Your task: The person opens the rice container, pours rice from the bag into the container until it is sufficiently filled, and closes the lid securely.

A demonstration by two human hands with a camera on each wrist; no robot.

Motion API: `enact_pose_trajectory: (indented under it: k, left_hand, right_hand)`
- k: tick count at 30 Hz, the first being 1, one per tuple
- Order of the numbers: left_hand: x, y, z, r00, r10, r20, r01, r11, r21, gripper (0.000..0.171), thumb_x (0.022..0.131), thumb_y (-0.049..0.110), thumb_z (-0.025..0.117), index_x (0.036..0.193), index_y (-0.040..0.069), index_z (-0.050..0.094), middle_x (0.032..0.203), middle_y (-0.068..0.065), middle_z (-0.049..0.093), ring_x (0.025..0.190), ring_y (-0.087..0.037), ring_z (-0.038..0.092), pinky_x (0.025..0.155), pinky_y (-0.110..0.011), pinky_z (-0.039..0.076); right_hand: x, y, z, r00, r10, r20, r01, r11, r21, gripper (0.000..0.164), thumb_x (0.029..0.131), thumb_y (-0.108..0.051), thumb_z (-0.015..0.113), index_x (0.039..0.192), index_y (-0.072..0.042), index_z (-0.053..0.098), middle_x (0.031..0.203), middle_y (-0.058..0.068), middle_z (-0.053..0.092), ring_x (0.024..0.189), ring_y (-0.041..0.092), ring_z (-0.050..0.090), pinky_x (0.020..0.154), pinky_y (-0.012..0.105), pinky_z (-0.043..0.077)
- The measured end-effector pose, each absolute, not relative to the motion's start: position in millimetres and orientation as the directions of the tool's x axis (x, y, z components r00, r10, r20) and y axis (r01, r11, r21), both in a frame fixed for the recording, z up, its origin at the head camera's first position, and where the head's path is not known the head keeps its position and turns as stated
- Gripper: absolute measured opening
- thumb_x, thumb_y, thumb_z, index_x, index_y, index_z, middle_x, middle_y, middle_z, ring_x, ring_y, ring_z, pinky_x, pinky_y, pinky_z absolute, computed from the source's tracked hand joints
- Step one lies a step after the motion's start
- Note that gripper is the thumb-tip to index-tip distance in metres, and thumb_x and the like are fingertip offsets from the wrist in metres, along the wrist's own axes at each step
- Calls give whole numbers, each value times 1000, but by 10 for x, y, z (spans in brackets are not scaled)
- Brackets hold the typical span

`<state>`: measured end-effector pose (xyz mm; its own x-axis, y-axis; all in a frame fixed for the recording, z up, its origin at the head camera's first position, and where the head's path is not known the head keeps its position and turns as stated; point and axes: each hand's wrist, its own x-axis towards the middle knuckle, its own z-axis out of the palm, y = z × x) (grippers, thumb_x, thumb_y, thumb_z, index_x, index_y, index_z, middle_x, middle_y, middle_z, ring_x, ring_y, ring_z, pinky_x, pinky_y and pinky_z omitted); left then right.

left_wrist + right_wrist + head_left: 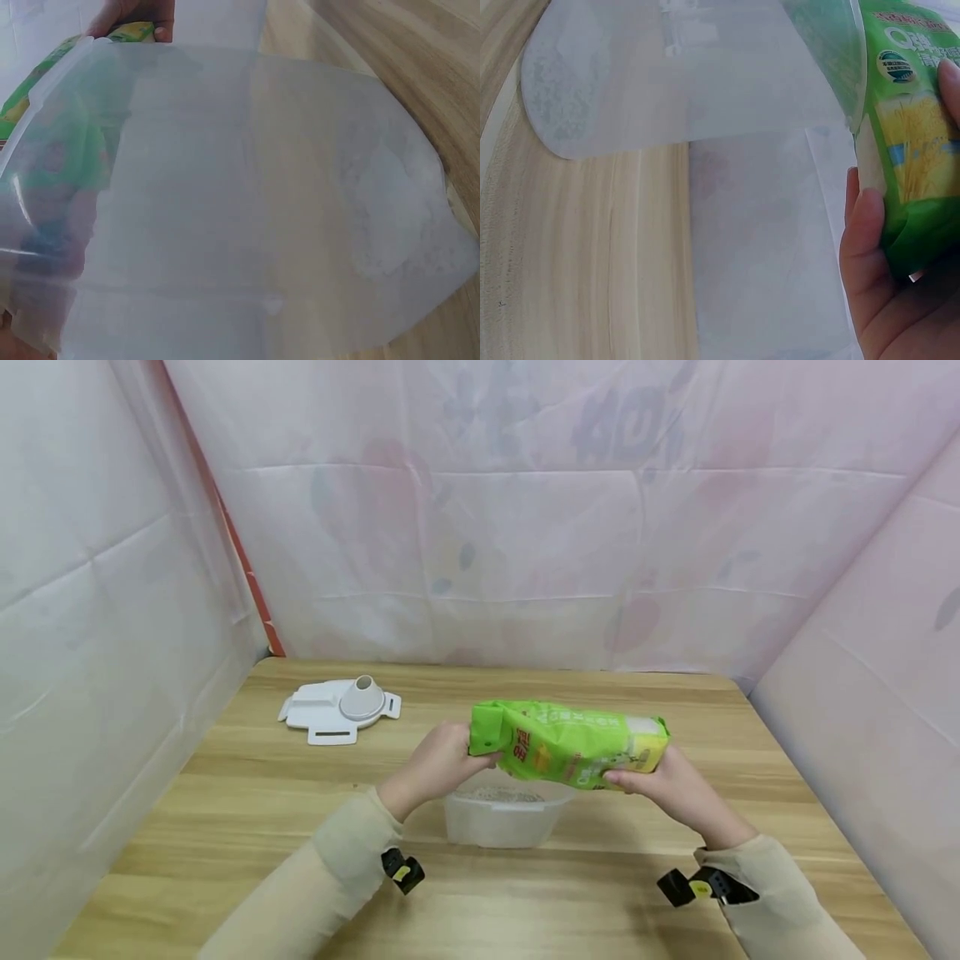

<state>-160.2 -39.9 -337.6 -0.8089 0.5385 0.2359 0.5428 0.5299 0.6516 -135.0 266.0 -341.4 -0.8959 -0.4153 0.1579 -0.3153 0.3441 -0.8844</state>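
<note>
A green plastic bag (pixel 562 745) with yellow printed panels lies sideways in the air over a translucent container (pixel 498 823). My left hand (pixel 441 760) grips the bag's left end. At the other end my right hand (pixel 675 787) holds it, thumb over the printed front and fingers behind. Pale grains (pixel 501 794) cover the container's bottom. In the right wrist view the bag (pixel 919 150) shows a picture of grain ears, close beside the container's rim. The container's wall (pixel 202 187) fills most of the left wrist view, and my left hand shows only blurred through it.
A white plastic lid-like piece (pixel 318 703) with a round spout and side tabs lies at the table's back left. The wooden table (pixel 637 902) is enclosed by pale printed curtains (pixel 525 543) at the back and both sides.
</note>
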Motion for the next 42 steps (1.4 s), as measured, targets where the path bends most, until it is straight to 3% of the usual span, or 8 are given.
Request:
enact_pose_trajectory:
  k: [8, 16, 42]
  left_hand:
    - [-1618, -415, -3326, -817, 531, 226, 538, 561, 630, 8, 85, 17, 69, 84, 9, 66, 67, 5, 60, 56, -6, 47, 53, -20, 42]
    - [-1610, -412, -3304, -803, 552, 225, 543, 522, 658, 8, 88, 16, 65, 91, 9, 67, 78, 1, 68, 67, -5, 61, 64, -19, 49]
    - [-1565, -398, -3258, -820, 535, 205, 531, 576, 621, 10, 87, 19, 66, 91, 10, 67, 78, 2, 68, 67, -5, 60, 61, -20, 48]
  right_hand:
    - [-1360, 2628, -3388, -902, -404, 153, -306, 348, -886, 30, 83, -6, 70, 109, -2, 55, 88, 7, 66, 69, 15, 61, 55, 32, 52]
    - [-1343, 2631, -3366, -908, -394, 141, -292, 355, -888, 30, 82, -5, 70, 108, -2, 55, 88, 6, 66, 70, 15, 62, 56, 32, 52]
    - [-1316, 2636, -3325, -897, -424, 121, -277, 327, -903, 32, 84, -4, 68, 113, -4, 55, 93, 4, 67, 73, 17, 63, 56, 32, 52]
